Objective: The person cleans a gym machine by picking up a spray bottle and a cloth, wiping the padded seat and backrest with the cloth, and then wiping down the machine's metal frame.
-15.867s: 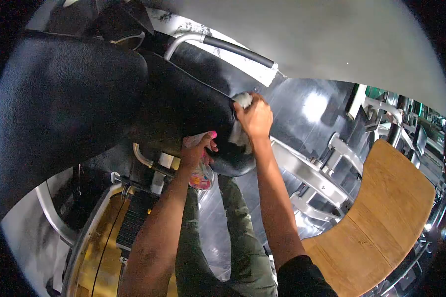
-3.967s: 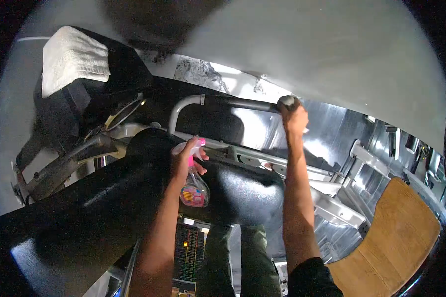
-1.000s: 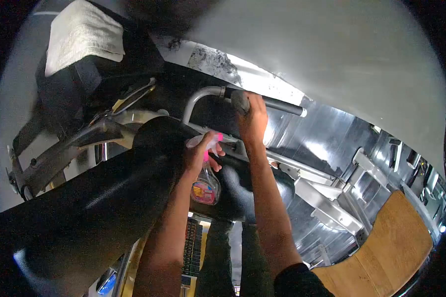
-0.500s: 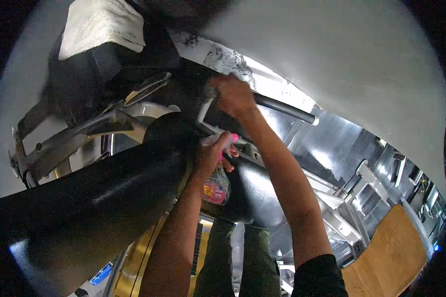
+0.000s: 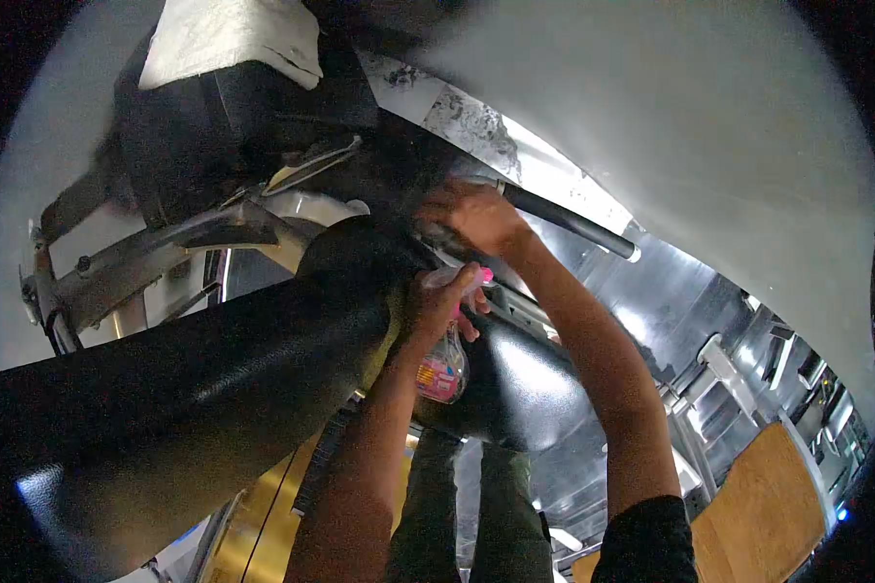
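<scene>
My left hand (image 5: 447,301) is wrapped round the neck of a clear spray bottle (image 5: 441,373) with a pink nozzle and a pink label, held upright above the black padded seat (image 5: 525,379). My right hand (image 5: 471,216) is at the bent metal end of the handlebar, its fingers curled and partly in shadow. A dark greyish cloth (image 5: 439,238) shows faintly beneath those fingers. From there the handlebar's black grip (image 5: 573,226) runs out to the right.
A folded white towel (image 5: 232,41) lies on a dark object at the upper left. A long black pad (image 5: 185,398) fills the lower left. Metal frame parts (image 5: 729,374) and a curved wooden board (image 5: 763,510) are at the right. A pale wall (image 5: 690,117) slopes across the top.
My right hand has moved left along the handlebar from the grip to its bent end, then slightly down. My left hand still holds the bottle. The view has shifted, bringing the towel further right.
</scene>
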Tool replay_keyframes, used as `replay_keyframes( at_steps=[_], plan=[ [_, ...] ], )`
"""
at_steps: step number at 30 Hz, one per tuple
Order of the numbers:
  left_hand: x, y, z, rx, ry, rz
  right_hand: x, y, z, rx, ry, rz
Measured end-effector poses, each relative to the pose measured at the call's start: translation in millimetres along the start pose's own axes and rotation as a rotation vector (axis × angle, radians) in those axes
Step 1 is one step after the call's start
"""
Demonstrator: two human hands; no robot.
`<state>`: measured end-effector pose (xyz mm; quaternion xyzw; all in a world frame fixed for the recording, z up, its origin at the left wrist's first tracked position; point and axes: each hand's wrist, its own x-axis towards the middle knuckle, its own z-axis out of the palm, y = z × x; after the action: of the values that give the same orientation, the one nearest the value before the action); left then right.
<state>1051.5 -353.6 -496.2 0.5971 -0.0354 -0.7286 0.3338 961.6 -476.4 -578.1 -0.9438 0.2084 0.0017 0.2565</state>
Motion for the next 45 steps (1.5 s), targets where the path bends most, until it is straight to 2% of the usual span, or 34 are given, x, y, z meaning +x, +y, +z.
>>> replay_keyframes(
  at_steps=[2, 4, 7, 9, 12, 16, 18, 19, 21, 23, 25, 26, 27, 29, 30, 34, 35, 36, 37, 39, 41, 43, 45],
  plan=[
    [-1, 5, 1, 0.086, -0.041, 0.000, -5, 8, -17, -0.029, 0.043, 0.043],
    [3, -2, 2, 0.033, -0.017, -0.006, -11, 11, -33, 0.095, 0.183, 0.398],
    [0, 3, 3, 0.029, 0.009, -0.031, -15, 3, -21, 0.108, 0.282, 0.366],
    [-2, 3, 3, 0.079, 0.014, -0.052, -22, -5, -11, 0.034, 0.251, 0.324],
    [-1, -1, 4, 0.018, 0.026, 0.015, -37, -1, 9, -0.166, 0.091, 0.056],
    [3, -3, -2, 0.076, -0.022, 0.006, -54, 3, 5, -0.085, 0.020, 0.151],
    [3, -7, -4, 0.077, -0.043, 0.004, -58, -14, -10, 0.034, 0.257, 0.322],
    [3, -7, -2, 0.073, -0.024, 0.019, -61, -18, -18, 0.033, 0.254, 0.324],
    [2, -6, 1, 0.065, -0.011, 0.039, -66, -22, -34, 0.198, 0.455, 0.367],
    [-2, -5, 1, 0.119, -0.021, 0.016, -75, -23, -45, 0.260, 0.514, 0.419],
    [-1, -8, -1, 0.137, -0.037, 0.043, -89, -22, -53, 0.535, 0.595, 0.604],
    [1, -10, -1, 0.131, -0.035, 0.048, -97, -17, -49, 0.535, 0.708, 0.610],
    [2, -12, -2, 0.126, -0.036, 0.057, -104, -23, -57, 0.517, 0.709, 0.611],
    [8, -14, -5, 0.136, -0.076, 0.048, -116, -41, -79, 0.876, 0.808, 0.878],
    [7, -15, -2, 0.153, -0.026, 0.072, -128, -40, -75, 0.883, 0.879, 0.766],
    [8, -25, -1, 0.143, 0.001, 0.136, -179, -88, -102, 0.943, 0.837, 0.849],
    [7, -24, 0, 0.143, 0.006, 0.187, -195, -106, -106, 1.063, 0.783, 0.920],
    [13, -24, 2, 0.172, 0.065, 0.145, -204, -133, -121, 1.214, 0.772, 0.993],
    [6, -20, 3, 0.171, 0.062, 0.163, -226, -137, -105, 1.015, 0.684, 0.918],
    [-15, -24, 4, 0.167, -0.017, 0.274, -249, -177, -103, 1.090, 0.697, 0.972],
    [-43, -24, 4, 0.179, -0.007, 0.269, -277, -200, -78, 1.048, 0.712, 0.949],
    [-70, -37, -3, 0.191, 0.015, 0.259, -294, -223, -68, 1.030, 0.617, 1.009],
    [-95, -56, -17, 0.273, 0.015, 0.266, -307, -244, -55, 1.090, 0.628, 1.040]
  ],
)
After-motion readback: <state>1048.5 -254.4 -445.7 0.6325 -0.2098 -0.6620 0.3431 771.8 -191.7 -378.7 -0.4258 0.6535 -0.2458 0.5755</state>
